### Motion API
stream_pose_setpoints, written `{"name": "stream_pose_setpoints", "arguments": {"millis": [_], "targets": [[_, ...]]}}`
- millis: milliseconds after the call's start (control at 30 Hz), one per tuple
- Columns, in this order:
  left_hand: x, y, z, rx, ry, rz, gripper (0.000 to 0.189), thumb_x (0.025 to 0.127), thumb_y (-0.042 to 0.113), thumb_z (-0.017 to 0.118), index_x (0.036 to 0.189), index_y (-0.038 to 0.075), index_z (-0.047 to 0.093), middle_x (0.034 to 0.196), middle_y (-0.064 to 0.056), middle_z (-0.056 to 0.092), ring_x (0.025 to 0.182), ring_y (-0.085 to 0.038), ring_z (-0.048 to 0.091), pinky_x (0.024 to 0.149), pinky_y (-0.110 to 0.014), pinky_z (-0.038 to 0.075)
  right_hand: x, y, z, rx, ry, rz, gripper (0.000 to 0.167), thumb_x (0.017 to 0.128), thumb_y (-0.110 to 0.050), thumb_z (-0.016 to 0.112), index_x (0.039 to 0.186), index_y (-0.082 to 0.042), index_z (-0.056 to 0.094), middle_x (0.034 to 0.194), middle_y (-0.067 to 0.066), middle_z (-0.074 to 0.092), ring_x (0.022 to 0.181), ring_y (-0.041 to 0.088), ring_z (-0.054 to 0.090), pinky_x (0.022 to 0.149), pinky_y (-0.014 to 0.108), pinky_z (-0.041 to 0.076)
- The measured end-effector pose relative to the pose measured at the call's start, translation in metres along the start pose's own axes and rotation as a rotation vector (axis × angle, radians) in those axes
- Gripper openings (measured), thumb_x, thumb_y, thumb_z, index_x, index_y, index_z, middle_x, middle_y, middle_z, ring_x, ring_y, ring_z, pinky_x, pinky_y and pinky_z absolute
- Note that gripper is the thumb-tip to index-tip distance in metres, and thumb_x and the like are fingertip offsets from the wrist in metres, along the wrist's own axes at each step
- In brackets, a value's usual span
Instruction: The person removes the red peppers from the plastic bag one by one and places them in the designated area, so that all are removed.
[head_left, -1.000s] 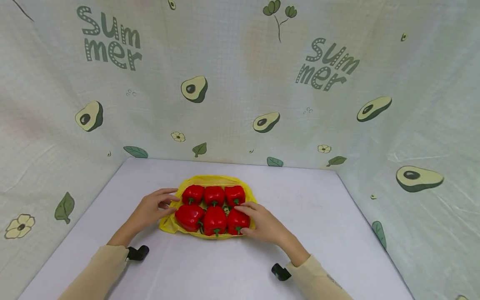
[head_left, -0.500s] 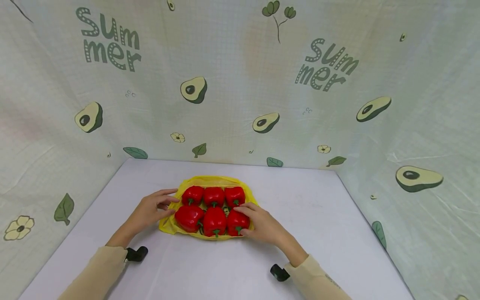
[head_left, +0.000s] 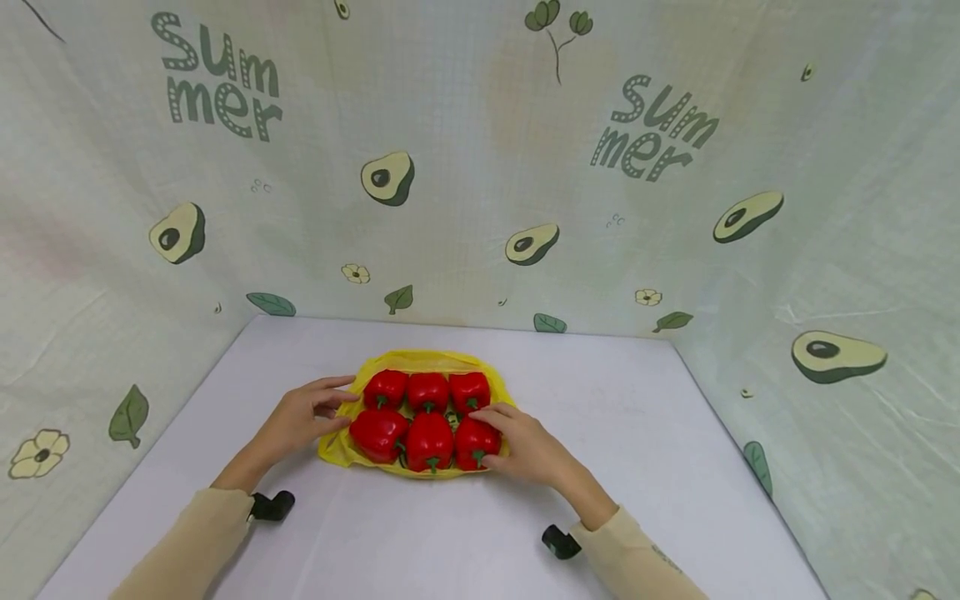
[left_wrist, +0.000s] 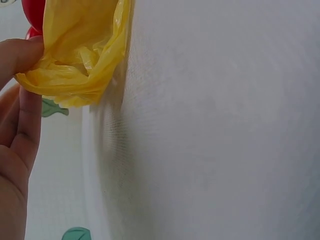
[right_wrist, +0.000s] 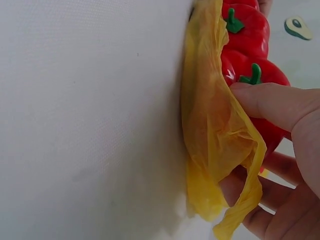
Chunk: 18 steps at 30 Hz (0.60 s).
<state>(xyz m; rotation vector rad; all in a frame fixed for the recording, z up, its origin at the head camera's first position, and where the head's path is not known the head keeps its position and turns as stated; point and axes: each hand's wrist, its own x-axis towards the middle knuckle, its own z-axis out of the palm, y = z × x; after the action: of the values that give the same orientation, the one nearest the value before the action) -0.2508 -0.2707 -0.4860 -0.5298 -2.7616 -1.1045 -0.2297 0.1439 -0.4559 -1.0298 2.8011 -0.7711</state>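
Several glossy red bell peppers (head_left: pixel 430 440) with green stems stand in two rows on a spread yellow plastic bag (head_left: pixel 416 360). At the bag's left edge is my left hand (head_left: pixel 300 421), its fingers loosely bent and apart from the thumb. In the left wrist view the thumb touches the crumpled bag rim (left_wrist: pixel 75 80), with the fingers beyond it. My right hand (head_left: pixel 528 446) holds the front right bell pepper (head_left: pixel 474 437), thumb at its front and fingertips at its back. Some right fingers lie behind the bag's loose edge (right_wrist: pixel 220 125) in the right wrist view.
A white table (head_left: pixel 600 392) lies beneath everything. Pale cloth printed with avocados and leaves (head_left: pixel 465 125) hangs behind it and along both sides. Black wrist-worn devices (head_left: pixel 273 506) stick out from the beige sleeves (head_left: pixel 187 542).
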Motion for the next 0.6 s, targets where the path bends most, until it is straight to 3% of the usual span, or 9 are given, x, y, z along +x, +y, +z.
{"name": "stream_pose_setpoints", "arguments": {"millis": [333,600], "targets": [[0.000,0.005,-0.002,-0.013,-0.012,-0.045,0.041,0.088,0.012,0.088,0.128,0.015,0.078,0.148,-0.009,0.064,0.101,-0.020,0.068,0.083,-0.016,0.057,-0.002,0.000,-0.009,-0.003,0.011,-0.018,0.062,0.093,-0.019,0.084,0.150,-0.016,0.059,0.147,0.008,0.060,0.132,0.026,0.059,0.103,0.042,0.058],[0.000,0.004,-0.002,0.003,-0.019,-0.030,0.041,0.087,0.012,0.089,0.127,0.015,0.079,0.148,-0.008,0.064,0.099,-0.018,0.066,0.081,-0.018,0.058,-0.002,-0.001,-0.024,0.015,0.030,-0.022,0.063,0.093,-0.019,0.084,0.150,-0.018,0.059,0.147,0.007,0.059,0.128,0.024,0.062,0.099,0.039,0.060]]}}
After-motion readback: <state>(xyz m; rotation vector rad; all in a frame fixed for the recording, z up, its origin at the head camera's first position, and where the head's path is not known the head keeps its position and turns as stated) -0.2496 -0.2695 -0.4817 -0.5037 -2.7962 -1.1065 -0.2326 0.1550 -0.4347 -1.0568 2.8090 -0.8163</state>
